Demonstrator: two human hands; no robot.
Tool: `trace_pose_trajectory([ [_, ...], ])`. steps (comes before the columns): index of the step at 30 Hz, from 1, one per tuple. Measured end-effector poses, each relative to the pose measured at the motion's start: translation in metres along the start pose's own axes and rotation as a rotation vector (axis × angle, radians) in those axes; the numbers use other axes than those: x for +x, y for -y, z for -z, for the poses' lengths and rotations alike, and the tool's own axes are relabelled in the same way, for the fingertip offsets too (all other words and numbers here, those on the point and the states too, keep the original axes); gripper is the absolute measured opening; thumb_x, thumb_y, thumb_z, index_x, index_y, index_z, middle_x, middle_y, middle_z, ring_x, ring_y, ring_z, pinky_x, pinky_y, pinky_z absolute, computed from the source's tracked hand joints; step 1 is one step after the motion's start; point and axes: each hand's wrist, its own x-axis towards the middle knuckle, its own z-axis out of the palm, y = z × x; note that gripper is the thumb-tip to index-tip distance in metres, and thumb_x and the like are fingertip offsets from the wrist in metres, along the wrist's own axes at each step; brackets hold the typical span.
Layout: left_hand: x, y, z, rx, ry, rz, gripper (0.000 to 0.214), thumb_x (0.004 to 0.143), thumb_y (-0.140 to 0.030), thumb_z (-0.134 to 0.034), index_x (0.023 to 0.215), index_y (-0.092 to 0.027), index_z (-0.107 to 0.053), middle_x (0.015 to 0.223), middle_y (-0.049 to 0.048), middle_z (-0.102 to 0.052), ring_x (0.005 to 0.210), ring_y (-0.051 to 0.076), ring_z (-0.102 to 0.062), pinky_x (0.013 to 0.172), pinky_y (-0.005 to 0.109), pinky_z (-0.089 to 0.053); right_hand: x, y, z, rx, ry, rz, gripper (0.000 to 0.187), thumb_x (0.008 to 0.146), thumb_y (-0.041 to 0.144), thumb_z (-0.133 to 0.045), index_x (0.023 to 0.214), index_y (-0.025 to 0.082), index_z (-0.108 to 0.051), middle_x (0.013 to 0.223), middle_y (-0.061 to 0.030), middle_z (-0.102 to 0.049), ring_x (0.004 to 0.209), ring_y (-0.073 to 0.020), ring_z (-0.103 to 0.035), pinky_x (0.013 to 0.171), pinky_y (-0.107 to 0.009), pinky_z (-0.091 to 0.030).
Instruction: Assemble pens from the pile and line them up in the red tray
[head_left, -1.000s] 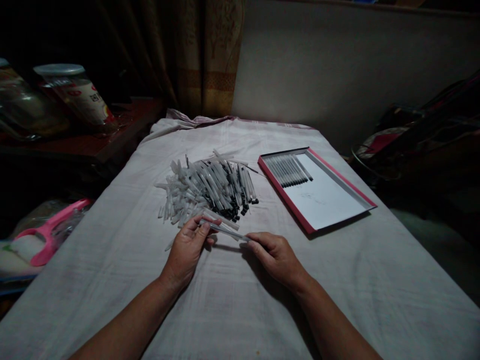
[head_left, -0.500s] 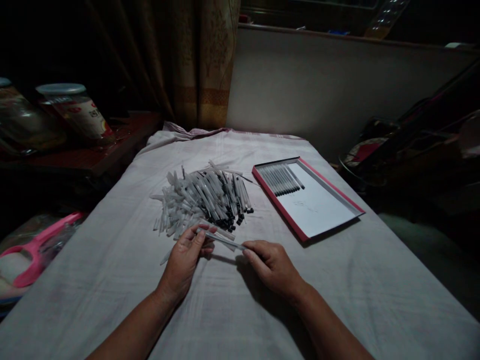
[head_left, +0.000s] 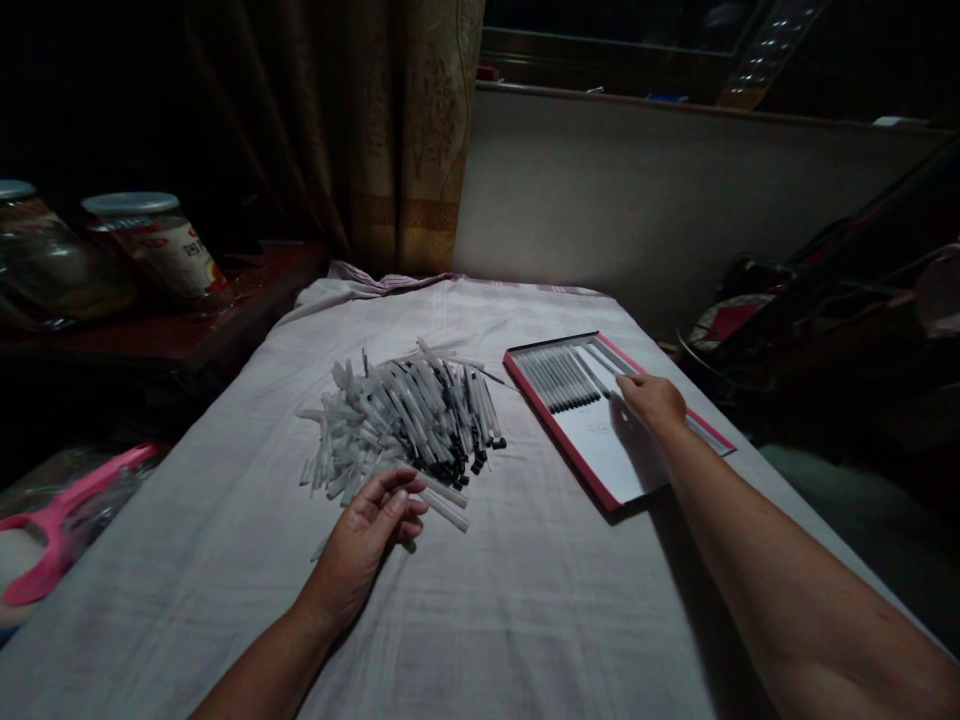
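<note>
My right hand [head_left: 654,402] is closed in a pinch on the near end of a slim, see-through pen [head_left: 602,360]. The pen slants over the far right corner of the shallow box [head_left: 562,436], running beside the box's right edge; whether it touches the bottom I can't tell. My left hand [head_left: 375,522] is half open, palm turned inward, fingers loosely curled, at the near edge of the pile [head_left: 397,405].

The box is a low rectangle with red outer walls and a smooth white bottom [head_left: 589,455], set toward the right edge of the bench. Along its far left corner a row [head_left: 559,378] of clear, round, straight pens lies flat, side by side, dark tips toward me. One more pen [head_left: 595,374] lies at a slant, just right of the row.

The pile sits left of the bench's middle, a loose tangle of hard, glossy tubes, milky on its left side and darker on its right. Small black blocky pieces [head_left: 478,463] gather at its near right edge. Two pale tubes [head_left: 447,508] lie just beyond my left fingertips.

A soft white cloth [head_left: 495,620], faintly checked and creased, covers the bench [head_left: 570,650] and bunches up at the far left corner.
</note>
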Motion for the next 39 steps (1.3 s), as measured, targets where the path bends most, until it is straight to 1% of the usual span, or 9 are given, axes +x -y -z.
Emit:
trace_pose_trajectory([
  [4,0.0,0.0,0.001,0.018,0.007,0.005,0.051,0.068,-0.05,-0.081,0.105,-0.019,-0.065,0.098,0.0058,-0.069,0.069,0.013,-0.064,0.058,0.025,-0.054,0.006,0.003,-0.016,-0.056,0.028,0.011,0.043,0.088,0.038,-0.047,0.114,0.018,-0.076,0.109,-0.0185,-0.073,0.092,-0.0328,-0.069,0.066,-0.035,-0.047],
  [7,0.0,-0.002,-0.001,0.034,0.003,0.005,0.051,0.067,-0.051,-0.081,0.102,-0.018,-0.066,0.096,0.0059,-0.069,0.067,0.014,-0.063,0.057,0.025,-0.053,0.008,0.004,-0.023,-0.098,0.048,0.072,0.042,0.089,0.037,-0.047,0.117,0.022,-0.074,0.114,-0.0153,-0.073,0.097,-0.0308,-0.068,0.071,-0.034,-0.047],
  [11,0.0,-0.003,-0.003,0.048,-0.008,0.005,0.051,0.065,-0.052,-0.081,0.1,-0.017,-0.066,0.094,0.0061,-0.069,0.066,0.014,-0.063,0.056,0.026,-0.053,0.01,0.005,-0.026,-0.151,0.075,0.167,0.042,0.091,0.038,-0.044,0.118,0.025,-0.073,0.116,-0.0118,-0.072,0.103,-0.0299,-0.065,0.076,-0.034,-0.047],
  [18,0.001,-0.001,-0.003,0.045,-0.013,0.007,0.051,0.064,-0.051,-0.082,0.099,-0.017,-0.067,0.092,0.0063,-0.069,0.067,0.014,-0.063,0.054,0.026,-0.053,0.015,0.004,-0.028,-0.218,0.127,0.27,0.046,0.095,0.038,-0.038,0.131,0.026,-0.064,0.127,-0.0125,-0.066,0.114,-0.0316,-0.06,0.085,-0.038,-0.047],
  [28,0.001,-0.001,-0.002,0.042,-0.007,0.002,0.052,0.063,-0.052,-0.082,0.099,-0.017,-0.066,0.092,0.0051,-0.069,0.066,0.013,-0.063,0.054,0.024,-0.053,0.024,-0.002,-0.031,-0.212,0.155,0.283,0.047,0.097,0.036,-0.035,0.136,0.024,-0.06,0.13,-0.0126,-0.064,0.119,-0.0294,-0.059,0.091,-0.038,-0.046],
  [32,0.0,0.0,-0.002,0.037,0.002,0.007,0.052,0.063,-0.052,-0.082,0.1,-0.017,-0.066,0.092,0.005,-0.069,0.067,0.013,-0.063,0.054,0.024,-0.052,0.025,-0.003,-0.032,-0.2,0.157,0.288,0.046,0.097,0.037,-0.037,0.135,0.025,-0.06,0.132,-0.0118,-0.063,0.12,-0.0289,-0.058,0.092,-0.037,-0.046],
  [39,0.002,0.0,-0.001,0.024,0.014,-0.005,0.05,0.064,-0.048,-0.082,0.1,-0.017,-0.066,0.095,0.0057,-0.069,0.069,0.013,-0.063,0.055,0.024,-0.053,0.021,-0.002,-0.029,-0.177,0.147,0.292,0.046,0.097,0.032,-0.037,0.136,0.021,-0.06,0.135,-0.0132,-0.061,0.124,-0.0282,-0.056,0.097,-0.038,-0.045],
])
